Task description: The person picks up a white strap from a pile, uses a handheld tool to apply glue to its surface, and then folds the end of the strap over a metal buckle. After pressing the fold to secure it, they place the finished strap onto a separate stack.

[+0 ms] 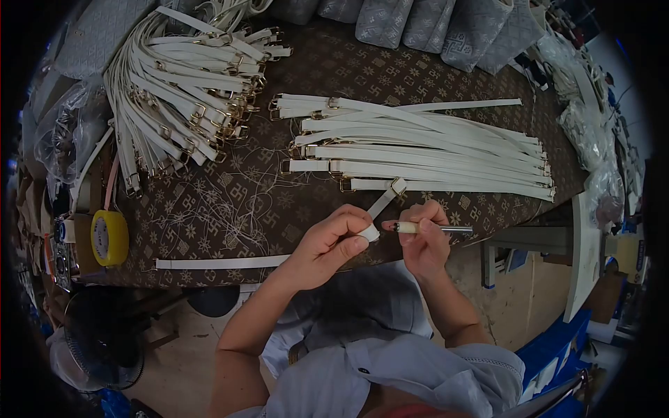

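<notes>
My left hand (329,244) pinches a white strap (223,263) near its buckle end. One part of that strap lies leftward along the table's near edge, and a gold-coloured buckle (398,187) sticks up beyond my fingers. In my right hand (425,240), the fingers are closed around a slim pen-like tool (408,227) with a cream section and a metal rod pointing right. Its dark tip faces the folded strap by my left fingertips, with a small gap between them. The tool's exact kind cannot be made out.
A row of white buckled straps (432,150) lies just beyond my hands. Farther left is a big bundle of similar straps (174,90). Loose threads (223,202) litter the patterned tabletop (334,76). A yellow tape roll (110,238) stands left; a fan (104,341) is below.
</notes>
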